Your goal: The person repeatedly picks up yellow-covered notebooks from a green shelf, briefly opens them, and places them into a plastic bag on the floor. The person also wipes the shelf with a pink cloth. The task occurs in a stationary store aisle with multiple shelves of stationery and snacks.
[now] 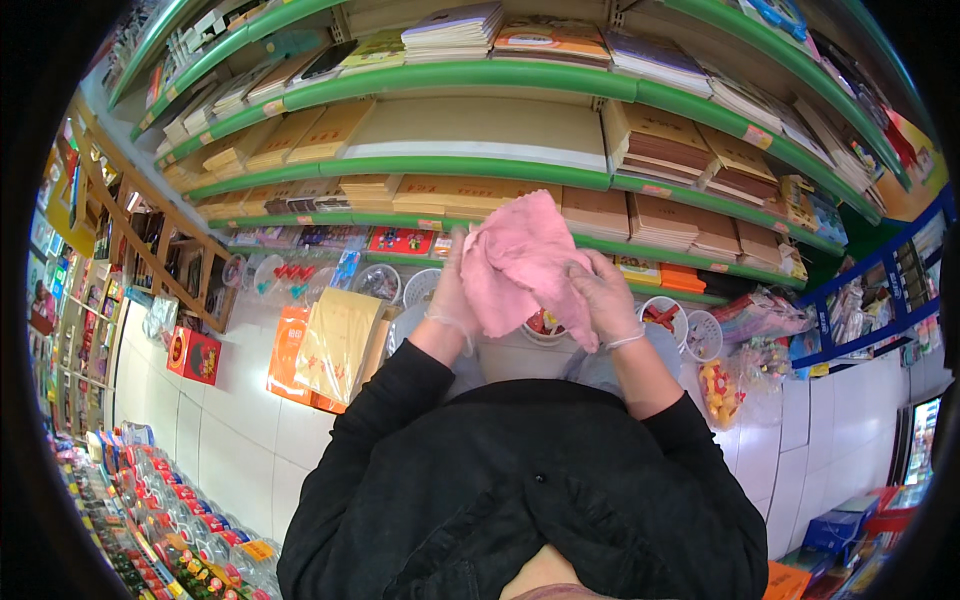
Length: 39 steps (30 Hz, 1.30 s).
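Both hands wear clear thin gloves and hold a crumpled pink cloth (517,262) in front of the shelves. My left hand (452,289) is at the cloth's left side, its fingers partly hidden behind the fabric. On the other side, my right hand (604,292) pinches the cloth between thumb and fingers, and a corner hangs below it. Behind the cloth runs a green-edged shelf with stacks of kraft-covered notebooks (450,196). One shelf higher, a bare white shelf board (480,156) lies between notebook piles on the left and brown-edged notebooks (664,146) on the right.
White plastic baskets (703,335) with small goods stand on the floor along the shelf foot. Packed kraft paper (341,337) and a red box (193,355) are at the left. Bottled drinks (195,517) fill the lower left. A blue rack (885,289) stands at the right.
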### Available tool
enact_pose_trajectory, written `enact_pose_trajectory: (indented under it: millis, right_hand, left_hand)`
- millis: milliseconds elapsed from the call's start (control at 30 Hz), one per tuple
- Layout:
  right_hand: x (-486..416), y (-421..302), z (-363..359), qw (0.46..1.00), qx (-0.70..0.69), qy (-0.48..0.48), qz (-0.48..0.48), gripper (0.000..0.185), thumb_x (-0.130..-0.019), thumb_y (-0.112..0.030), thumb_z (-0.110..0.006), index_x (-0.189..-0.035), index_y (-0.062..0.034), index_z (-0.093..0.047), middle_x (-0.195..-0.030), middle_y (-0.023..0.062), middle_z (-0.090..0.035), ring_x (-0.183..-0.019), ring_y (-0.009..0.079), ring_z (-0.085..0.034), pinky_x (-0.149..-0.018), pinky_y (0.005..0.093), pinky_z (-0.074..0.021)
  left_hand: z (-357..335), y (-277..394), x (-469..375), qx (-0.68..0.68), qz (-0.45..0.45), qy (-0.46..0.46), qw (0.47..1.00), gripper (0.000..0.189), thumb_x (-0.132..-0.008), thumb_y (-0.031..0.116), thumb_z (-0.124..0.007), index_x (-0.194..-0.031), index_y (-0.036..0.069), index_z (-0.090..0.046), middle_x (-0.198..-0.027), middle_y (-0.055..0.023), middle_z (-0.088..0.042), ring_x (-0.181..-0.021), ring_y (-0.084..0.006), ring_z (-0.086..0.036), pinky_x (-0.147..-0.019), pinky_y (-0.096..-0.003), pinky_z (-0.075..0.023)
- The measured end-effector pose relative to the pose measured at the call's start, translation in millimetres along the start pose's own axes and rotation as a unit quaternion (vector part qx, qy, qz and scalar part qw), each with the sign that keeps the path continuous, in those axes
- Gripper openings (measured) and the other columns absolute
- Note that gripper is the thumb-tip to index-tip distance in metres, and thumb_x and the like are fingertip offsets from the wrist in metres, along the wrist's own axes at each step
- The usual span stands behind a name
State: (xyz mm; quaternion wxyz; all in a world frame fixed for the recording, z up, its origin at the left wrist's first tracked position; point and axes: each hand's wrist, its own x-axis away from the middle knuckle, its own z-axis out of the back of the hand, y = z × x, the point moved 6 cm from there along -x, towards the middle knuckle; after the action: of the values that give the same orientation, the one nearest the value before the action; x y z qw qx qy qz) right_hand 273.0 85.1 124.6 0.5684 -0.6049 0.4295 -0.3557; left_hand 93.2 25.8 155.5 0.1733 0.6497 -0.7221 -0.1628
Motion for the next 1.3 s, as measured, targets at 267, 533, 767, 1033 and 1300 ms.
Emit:
enact_pose_trajectory:
  millis: [267, 533, 767, 1033, 1300]
  right_hand:
    - [-12.4, 29.8, -1.0, 0.997, -0.025, -0.032, -0.060, 0.028, -0.095, -0.018, -0.066, -0.115, 0.0007, -0.063, -0.103, -0.0015, -0.062, -0.093, 0.0066, -0.055, -0.081, 0.0236, -0.0469]
    - [-30.1, 34.8, -3.5, 0.995, 0.096, -0.031, 0.009, 0.042, -0.091, -0.025, -0.071, -0.123, -0.0003, -0.062, -0.106, 0.0029, -0.065, -0.095, 0.0104, -0.058, -0.084, 0.0262, -0.0488]
    - [-33.5, 74.8, -9.4, 0.988, 0.027, -0.135, -0.065, 0.046, -0.091, -0.011, -0.070, -0.133, 0.0018, -0.056, -0.119, 0.0062, -0.064, -0.107, 0.0135, -0.059, -0.093, 0.0296, -0.0483]
    - [-43.6, 66.1, 0.9, 0.994, -0.032, -0.036, -0.103, 0.031, -0.091, -0.010, -0.065, -0.120, 0.0029, -0.063, -0.109, 0.0055, -0.066, -0.096, 0.0129, -0.061, -0.084, 0.0276, -0.0498]
    - [-54.6, 60.2, -14.5, 0.992, -0.026, -0.075, -0.101, 0.032, -0.093, -0.012, -0.067, -0.120, 0.0031, -0.061, -0.110, 0.0040, -0.064, -0.098, 0.0117, -0.059, -0.085, 0.0266, -0.0495]
  left_hand:
    - [36.9, -5.7, -10.4, -0.139, 0.009, 0.089, 0.986, 0.040, -0.096, 0.023, -0.066, -0.129, 0.004, -0.055, -0.121, -0.0082, -0.063, -0.110, -0.0188, -0.061, -0.096, -0.0352, -0.0509]
    - [57.6, 3.3, -29.9, -0.214, -0.016, 0.120, 0.969, 0.030, -0.102, 0.029, -0.057, -0.125, 0.010, -0.057, -0.114, -0.0048, -0.063, -0.105, -0.0162, -0.061, -0.091, -0.0331, -0.0515]
    - [40.9, 16.5, -38.9, -0.105, 0.019, 0.079, 0.991, 0.037, -0.103, 0.039, -0.052, -0.123, 0.008, -0.056, -0.114, -0.0072, -0.064, -0.104, -0.0195, -0.062, -0.093, -0.0370, -0.0514]
    - [94.0, 71.8, -52.0, -0.556, -0.166, 0.193, 0.792, 0.066, -0.081, 0.042, -0.078, -0.124, -0.002, -0.055, -0.117, -0.0159, -0.066, -0.108, -0.0294, -0.063, -0.098, -0.0386, -0.0480]
    - [64.7, 3.2, -54.5, -0.712, -0.184, -0.041, 0.676, 0.079, -0.079, 0.036, -0.080, -0.142, 0.003, -0.046, -0.131, -0.0208, -0.058, -0.123, -0.0303, -0.056, -0.104, -0.0383, -0.0432]
